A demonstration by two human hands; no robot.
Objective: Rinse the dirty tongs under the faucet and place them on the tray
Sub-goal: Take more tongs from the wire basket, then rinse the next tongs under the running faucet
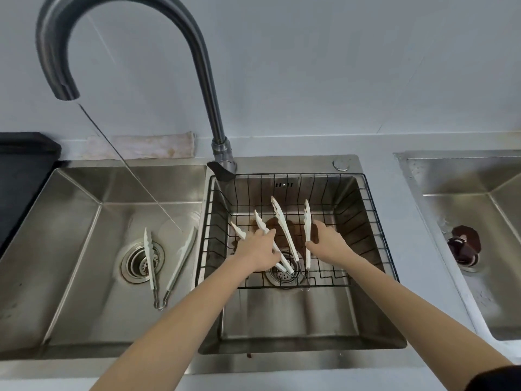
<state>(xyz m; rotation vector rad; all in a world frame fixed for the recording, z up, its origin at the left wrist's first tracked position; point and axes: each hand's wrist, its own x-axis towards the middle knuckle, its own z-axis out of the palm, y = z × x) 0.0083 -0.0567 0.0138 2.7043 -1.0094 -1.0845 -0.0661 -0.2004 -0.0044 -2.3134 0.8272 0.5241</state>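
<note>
A black wire tray [372,206] sits in the right basin and holds two pairs of white tongs. My left hand [259,251] lies over the left pair [260,222], fingers wrapped on its arms. My right hand [328,241] pinches the outer arm of the right pair [307,218] between thumb and fingers. A third pair of white tongs [148,249] lies spread apart in the left basin beside the drain [141,262]. The grey arched faucet [60,86] points over the left basin, and a thin stream of water [127,167] runs from it.
Brown stains [277,225] mark the right basin's floor under the tray. A stained cloth [141,148] lies behind the left basin, and a black surface [22,165] sits at far left. A separate sink [465,176] at right holds a dark brown object [465,244].
</note>
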